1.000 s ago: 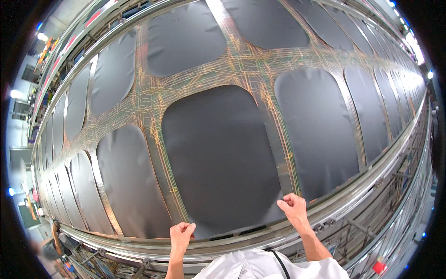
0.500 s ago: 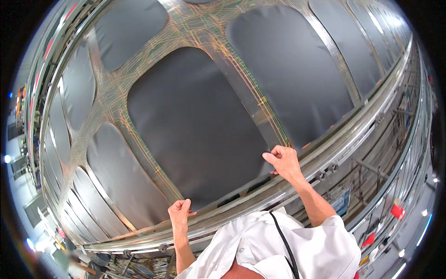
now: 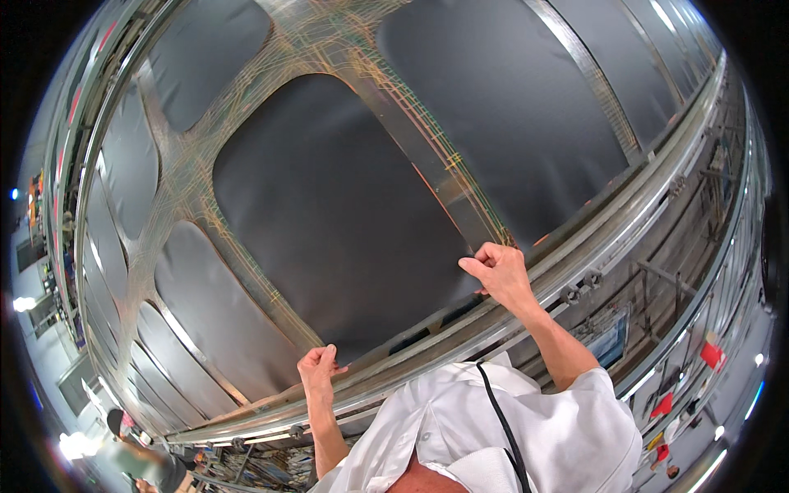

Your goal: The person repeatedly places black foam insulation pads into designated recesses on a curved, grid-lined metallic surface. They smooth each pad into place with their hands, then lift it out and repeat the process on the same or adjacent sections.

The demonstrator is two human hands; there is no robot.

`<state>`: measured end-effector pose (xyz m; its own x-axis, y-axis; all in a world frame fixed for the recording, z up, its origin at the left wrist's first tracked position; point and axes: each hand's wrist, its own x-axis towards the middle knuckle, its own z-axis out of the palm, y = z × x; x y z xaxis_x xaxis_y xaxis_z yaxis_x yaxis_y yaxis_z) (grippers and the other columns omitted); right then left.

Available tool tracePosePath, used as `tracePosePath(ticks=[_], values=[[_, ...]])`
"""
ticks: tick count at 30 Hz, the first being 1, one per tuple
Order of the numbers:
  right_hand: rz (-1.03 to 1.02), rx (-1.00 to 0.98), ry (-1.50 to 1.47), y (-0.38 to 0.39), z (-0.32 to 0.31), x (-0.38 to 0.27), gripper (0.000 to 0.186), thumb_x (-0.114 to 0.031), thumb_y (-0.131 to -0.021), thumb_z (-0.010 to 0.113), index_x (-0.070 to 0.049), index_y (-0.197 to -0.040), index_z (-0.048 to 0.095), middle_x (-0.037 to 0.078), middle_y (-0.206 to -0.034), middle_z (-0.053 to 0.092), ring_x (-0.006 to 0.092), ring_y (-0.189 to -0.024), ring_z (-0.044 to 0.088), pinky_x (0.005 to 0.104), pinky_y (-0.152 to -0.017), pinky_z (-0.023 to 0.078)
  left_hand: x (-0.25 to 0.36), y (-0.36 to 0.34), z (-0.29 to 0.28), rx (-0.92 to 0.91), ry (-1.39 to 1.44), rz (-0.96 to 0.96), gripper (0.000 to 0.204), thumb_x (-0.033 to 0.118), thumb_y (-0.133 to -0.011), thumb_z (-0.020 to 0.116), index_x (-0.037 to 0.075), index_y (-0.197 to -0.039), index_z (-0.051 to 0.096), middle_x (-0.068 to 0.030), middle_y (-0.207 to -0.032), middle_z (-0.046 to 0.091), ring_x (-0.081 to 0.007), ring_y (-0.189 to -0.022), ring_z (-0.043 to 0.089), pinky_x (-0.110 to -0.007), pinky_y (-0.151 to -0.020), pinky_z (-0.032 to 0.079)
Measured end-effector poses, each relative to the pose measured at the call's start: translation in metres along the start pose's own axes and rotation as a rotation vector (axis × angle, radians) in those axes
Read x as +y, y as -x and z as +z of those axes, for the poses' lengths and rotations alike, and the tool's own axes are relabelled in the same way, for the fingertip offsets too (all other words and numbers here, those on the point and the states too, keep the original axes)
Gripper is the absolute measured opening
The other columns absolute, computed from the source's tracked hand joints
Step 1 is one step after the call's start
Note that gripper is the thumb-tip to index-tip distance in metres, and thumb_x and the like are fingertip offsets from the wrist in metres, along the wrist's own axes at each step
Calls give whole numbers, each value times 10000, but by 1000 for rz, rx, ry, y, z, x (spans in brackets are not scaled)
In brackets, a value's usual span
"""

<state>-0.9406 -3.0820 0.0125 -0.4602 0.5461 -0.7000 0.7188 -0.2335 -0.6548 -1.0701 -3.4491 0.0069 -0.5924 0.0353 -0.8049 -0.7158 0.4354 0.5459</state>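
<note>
In front of me a large dark grey sheet with rounded far corners lies on the long table. It looks smooth and flexible, with faint ripples near its close edge. My left hand is closed in a pinch at its near left corner. At the near right corner, the thumb and bent fingers of my right hand are closed on the sheet. The fingers cover both corners. Between the sheets, the table surface is crossed by many thin green, yellow and orange lines.
Similar dark sheets lie to the right, to the left and across the table. A metal rail with small clamps runs along the near edge. Below it are a frame and shelves. At the lower left a blurred person is visible.
My view has shifted slightly. My right hand has moved a little up and to the left, while my left hand stays near its corner. An orange line shows more plainly along the sheet's right edge.
</note>
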Motion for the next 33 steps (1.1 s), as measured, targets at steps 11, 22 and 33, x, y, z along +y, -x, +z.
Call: tracePosePath(ticks=[11, 22, 33], values=[[-28, 69, 133, 2, 10, -6, 323, -206, -851, 740, 52, -717, 598, 43, -605, 573, 88, -533, 552, 285, -452, 525, -1, 0, 0, 49, 38, 10, 248, 213, -868, 738, -17, -805, 671, -45, -673, 620, -95, -592, 580, -291, -521, 562], [-1155, -123, 801, -6, 40, -67, 457, -240, -817, 749, -28, -1199, 615, 178, -1308, 571, 384, -1270, 499, 485, -1070, 404, 61, 18, 52, 113, -805, 1033, 589, 155, -748, 761, 24, -1285, 557, -194, -1418, 475, -400, -1384, 370, -513, -1145, 282], [-1357, -473, 1145, -101, 116, -117, 681, -375, -914, 612, -154, -1507, 361, 45, -1600, 239, 352, -1484, 139, 576, -1192, 102, 110, -77, 118, -31, -915, 1265, 830, 427, -900, 642, 29, -1517, 255, -254, -1596, 120, -411, -1493, 73, -584, -1181, 48]])
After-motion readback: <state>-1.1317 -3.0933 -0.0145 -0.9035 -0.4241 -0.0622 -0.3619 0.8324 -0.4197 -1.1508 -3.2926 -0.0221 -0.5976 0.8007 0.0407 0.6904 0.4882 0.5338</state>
